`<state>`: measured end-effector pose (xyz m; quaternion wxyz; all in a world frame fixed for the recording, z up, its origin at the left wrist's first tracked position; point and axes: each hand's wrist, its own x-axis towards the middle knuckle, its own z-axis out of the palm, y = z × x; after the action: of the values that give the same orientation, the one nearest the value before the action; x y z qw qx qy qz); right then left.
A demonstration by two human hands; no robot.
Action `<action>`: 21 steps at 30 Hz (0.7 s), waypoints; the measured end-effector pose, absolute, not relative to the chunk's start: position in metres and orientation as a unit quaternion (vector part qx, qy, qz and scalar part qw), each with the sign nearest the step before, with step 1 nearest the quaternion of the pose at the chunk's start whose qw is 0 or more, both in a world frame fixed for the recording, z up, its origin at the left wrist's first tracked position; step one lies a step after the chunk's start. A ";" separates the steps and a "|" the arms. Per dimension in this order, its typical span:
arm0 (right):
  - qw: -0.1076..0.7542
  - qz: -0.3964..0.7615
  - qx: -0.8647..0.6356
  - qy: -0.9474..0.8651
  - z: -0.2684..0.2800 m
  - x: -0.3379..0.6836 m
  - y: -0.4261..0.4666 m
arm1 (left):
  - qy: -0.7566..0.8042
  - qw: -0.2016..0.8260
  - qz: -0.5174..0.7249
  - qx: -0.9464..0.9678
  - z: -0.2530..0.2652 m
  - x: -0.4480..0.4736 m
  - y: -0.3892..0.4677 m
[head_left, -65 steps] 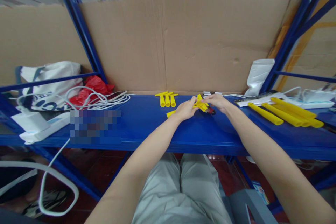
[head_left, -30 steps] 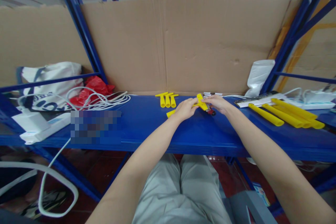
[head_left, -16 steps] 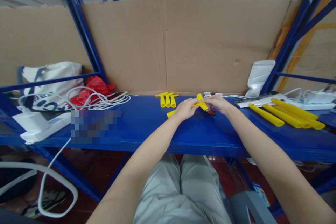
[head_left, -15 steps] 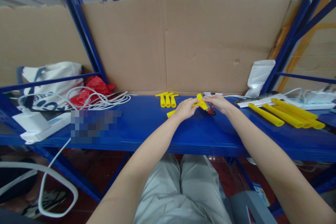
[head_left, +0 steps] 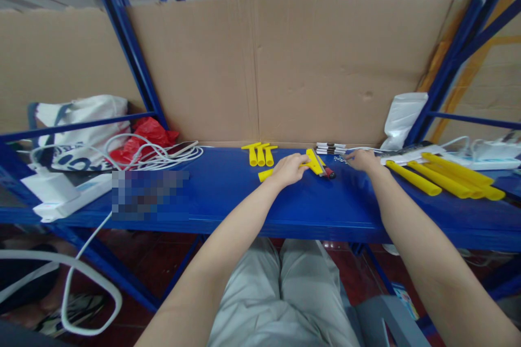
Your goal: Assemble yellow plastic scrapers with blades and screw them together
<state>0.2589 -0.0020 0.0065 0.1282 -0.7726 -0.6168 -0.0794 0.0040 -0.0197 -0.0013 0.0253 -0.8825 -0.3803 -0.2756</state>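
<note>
My left hand (head_left: 290, 169) is closed around a yellow scraper whose handle end shows below my wrist. The scraper's wide yellow head (head_left: 314, 162) points to the right, with a metal-looking strip along its edge. A red and black tool (head_left: 330, 173), perhaps a screwdriver, lies just behind that head, partly hidden. To the right, my right hand (head_left: 363, 160) reaches down to the table, its fingers apart at a scatter of small silvery pieces (head_left: 339, 159), which look like screws. Whether a piece is between the fingertips is too small to see.
Three yellow T-shaped scrapers (head_left: 261, 155) stand in a row at the back. Behind my right hand are white packs with black bands (head_left: 330, 148). Several yellow tubes (head_left: 458, 176) lie at the right. White cables (head_left: 171, 154), a power strip (head_left: 77, 198) and a cloth bag (head_left: 85, 130) occupy the left.
My right hand has left the scraper head and moved right to the small silvery pieces, which now show. My left hand keeps its hold on the scraper in nearly the same place.
</note>
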 end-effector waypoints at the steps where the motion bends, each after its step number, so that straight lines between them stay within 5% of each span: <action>1: 0.107 -0.059 -0.785 -0.608 0.006 0.258 -0.002 | -0.380 0.024 -0.274 -0.883 -0.001 0.004 -0.020; 21: 0.071 -0.073 -0.746 -0.658 -0.007 0.238 0.003 | -0.369 0.006 -0.272 -0.889 -0.006 0.004 -0.013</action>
<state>0.2382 0.0028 -0.0065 0.0711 -0.7463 -0.6578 -0.0735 0.0043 -0.0135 -0.0062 0.0059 -0.8889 -0.3688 -0.2718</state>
